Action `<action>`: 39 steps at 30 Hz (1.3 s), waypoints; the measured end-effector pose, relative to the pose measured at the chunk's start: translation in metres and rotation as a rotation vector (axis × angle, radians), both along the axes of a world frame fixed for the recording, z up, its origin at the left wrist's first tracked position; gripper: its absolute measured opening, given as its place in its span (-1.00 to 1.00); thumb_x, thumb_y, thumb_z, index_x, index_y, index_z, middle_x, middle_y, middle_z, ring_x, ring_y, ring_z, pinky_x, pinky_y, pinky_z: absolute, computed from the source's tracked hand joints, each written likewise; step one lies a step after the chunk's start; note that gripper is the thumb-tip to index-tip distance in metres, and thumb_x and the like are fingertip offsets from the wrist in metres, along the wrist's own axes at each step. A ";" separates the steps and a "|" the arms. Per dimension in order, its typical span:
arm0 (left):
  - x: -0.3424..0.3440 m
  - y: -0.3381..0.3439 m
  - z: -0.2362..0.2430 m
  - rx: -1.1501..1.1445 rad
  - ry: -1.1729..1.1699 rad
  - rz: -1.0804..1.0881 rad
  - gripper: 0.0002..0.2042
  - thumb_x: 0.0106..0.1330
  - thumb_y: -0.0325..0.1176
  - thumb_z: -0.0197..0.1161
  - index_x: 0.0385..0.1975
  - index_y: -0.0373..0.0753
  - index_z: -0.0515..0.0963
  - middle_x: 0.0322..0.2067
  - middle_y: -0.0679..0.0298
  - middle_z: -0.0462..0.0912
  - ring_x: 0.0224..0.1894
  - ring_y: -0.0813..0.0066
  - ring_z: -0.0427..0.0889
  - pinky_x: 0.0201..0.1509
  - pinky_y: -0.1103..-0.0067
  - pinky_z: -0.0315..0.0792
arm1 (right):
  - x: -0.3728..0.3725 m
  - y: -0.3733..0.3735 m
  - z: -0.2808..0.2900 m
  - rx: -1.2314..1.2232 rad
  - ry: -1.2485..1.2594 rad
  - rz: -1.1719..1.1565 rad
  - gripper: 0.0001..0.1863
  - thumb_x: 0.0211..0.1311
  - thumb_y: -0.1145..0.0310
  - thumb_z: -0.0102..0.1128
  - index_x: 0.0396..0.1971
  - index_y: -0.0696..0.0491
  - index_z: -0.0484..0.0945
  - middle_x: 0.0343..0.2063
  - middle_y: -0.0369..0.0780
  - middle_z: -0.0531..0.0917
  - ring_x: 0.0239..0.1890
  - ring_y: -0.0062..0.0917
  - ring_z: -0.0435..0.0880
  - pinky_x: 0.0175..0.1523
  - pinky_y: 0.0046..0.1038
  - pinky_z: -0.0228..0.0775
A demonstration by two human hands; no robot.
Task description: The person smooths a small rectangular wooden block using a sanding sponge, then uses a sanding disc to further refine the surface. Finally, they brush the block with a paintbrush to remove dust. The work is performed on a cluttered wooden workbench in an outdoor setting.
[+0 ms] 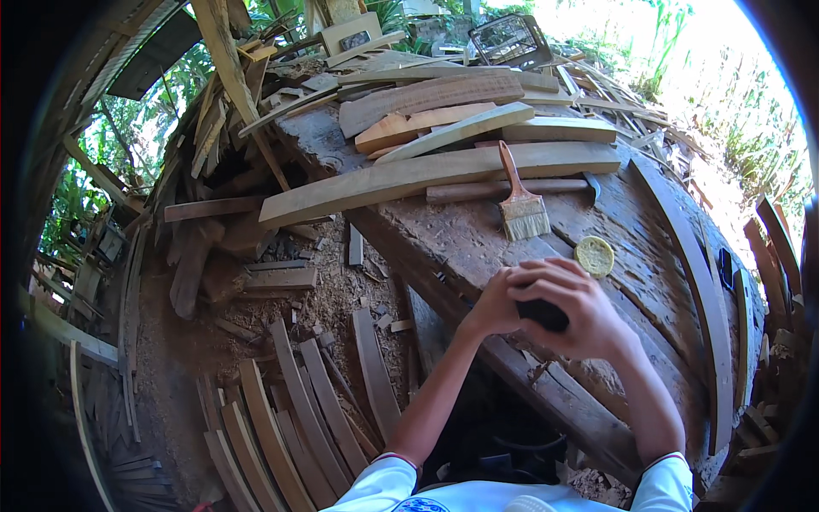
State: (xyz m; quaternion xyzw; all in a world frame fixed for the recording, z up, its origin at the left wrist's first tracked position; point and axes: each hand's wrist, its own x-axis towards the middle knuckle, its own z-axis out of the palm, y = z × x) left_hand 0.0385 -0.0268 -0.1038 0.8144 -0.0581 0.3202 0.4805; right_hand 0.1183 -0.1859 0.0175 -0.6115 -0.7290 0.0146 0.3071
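Note:
Both hands meet over the near edge of the wooden workbench (pixel 461 247). My right hand (pixel 584 311) curls around a black rounded object (pixel 543 315), whose kind I cannot make out. My left hand (pixel 497 305) is closed against its other side, with its fingers partly hidden behind the right ones. Just beyond my fingers lies a small round yellowish disc (pixel 595 257), perhaps a lid. A wide paintbrush (pixel 521 205) with a reddish-brown handle lies farther back, bristles toward me. It rests across the wooden handle (pixel 478 190) of a tool with a dark curved metal head (pixel 592 189).
Curved wooden planks (pixel 426 181) are stacked across the back of the bench. A long dark curved board (pixel 687 273) lies along its right side. Several cut curved pieces (pixel 290 418) stand at lower left on a shaving-strewn floor (pixel 328 256). A dark crate (pixel 510 41) sits at the back.

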 end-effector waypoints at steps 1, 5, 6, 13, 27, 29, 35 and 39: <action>0.001 0.001 0.002 0.024 0.003 -0.001 -0.55 0.04 -0.17 0.63 -0.14 -0.26 0.63 -0.40 0.10 0.72 -0.33 0.16 0.75 -0.20 0.34 0.59 | 0.006 0.001 -0.006 0.002 0.036 -0.136 -0.59 0.20 0.35 0.45 0.06 0.07 0.64 0.11 -0.12 0.70 0.22 -0.12 0.67 0.40 -0.05 0.42; -0.003 -0.001 0.018 -0.078 0.269 -0.031 -0.52 0.00 -0.24 0.61 -0.06 -0.24 0.67 -0.23 0.04 0.78 -0.11 0.14 0.83 -0.03 0.34 0.64 | 0.014 0.008 -0.017 -0.001 0.071 -0.317 -0.58 0.18 0.34 0.46 0.05 0.06 0.64 0.12 -0.13 0.70 0.23 -0.15 0.67 0.42 -0.07 0.39; 0.003 0.005 0.001 -0.032 -0.047 -0.044 -0.52 0.00 -0.20 0.64 -0.10 -0.25 0.65 -0.30 0.04 0.77 -0.19 0.14 0.83 -0.12 0.32 0.63 | 0.000 0.010 -0.009 0.034 0.036 -0.183 -0.59 0.20 0.33 0.44 0.04 0.08 0.63 0.11 -0.13 0.70 0.21 -0.14 0.67 0.41 -0.10 0.41; -0.002 -0.003 0.007 -0.057 0.269 0.010 -0.56 0.09 -0.24 0.56 -0.03 -0.22 0.67 -0.26 0.05 0.80 -0.20 -0.02 0.82 -0.11 0.31 0.68 | 0.015 0.005 -0.017 0.045 0.034 -0.301 -0.59 0.20 0.35 0.45 0.05 0.09 0.63 0.07 -0.09 0.71 0.22 -0.14 0.66 0.40 -0.06 0.39; -0.004 -0.006 0.014 -0.118 0.280 0.037 -0.49 0.11 -0.11 0.62 0.00 -0.21 0.67 -0.39 0.03 0.78 -0.32 0.08 0.85 -0.22 0.29 0.65 | 0.031 0.000 -0.021 0.035 0.015 -0.447 -0.64 0.17 0.33 0.40 -0.03 0.09 0.62 0.04 -0.11 0.72 0.26 -0.18 0.64 0.35 -0.13 0.38; -0.002 -0.008 0.010 -0.133 0.246 0.033 -0.49 0.08 -0.10 0.62 -0.01 -0.20 0.67 -0.38 0.02 0.78 -0.28 0.07 0.86 -0.20 0.28 0.67 | 0.025 0.000 -0.021 0.048 -0.011 -0.370 -0.65 0.19 0.33 0.36 -0.03 0.10 0.61 0.04 -0.09 0.72 0.19 -0.15 0.67 0.31 -0.12 0.40; 0.004 -0.010 0.012 -0.176 0.334 0.043 -0.53 0.09 -0.07 0.60 -0.08 -0.20 0.67 -0.38 0.01 0.77 -0.28 0.00 0.84 -0.22 0.27 0.65 | 0.036 -0.002 -0.024 -0.025 0.015 -0.521 -0.66 0.19 0.31 0.34 -0.04 0.06 0.60 -0.03 -0.12 0.72 0.13 -0.17 0.69 0.26 -0.14 0.40; 0.010 -0.006 -0.006 -0.091 0.111 0.077 -0.47 0.06 -0.02 0.65 -0.08 -0.24 0.67 -0.37 0.03 0.76 -0.37 0.18 0.80 -0.23 0.33 0.62 | 0.009 -0.001 -0.013 0.091 -0.017 -0.188 -0.68 0.20 0.31 0.31 -0.06 0.06 0.61 -0.05 -0.12 0.72 0.11 -0.13 0.69 0.26 -0.15 0.41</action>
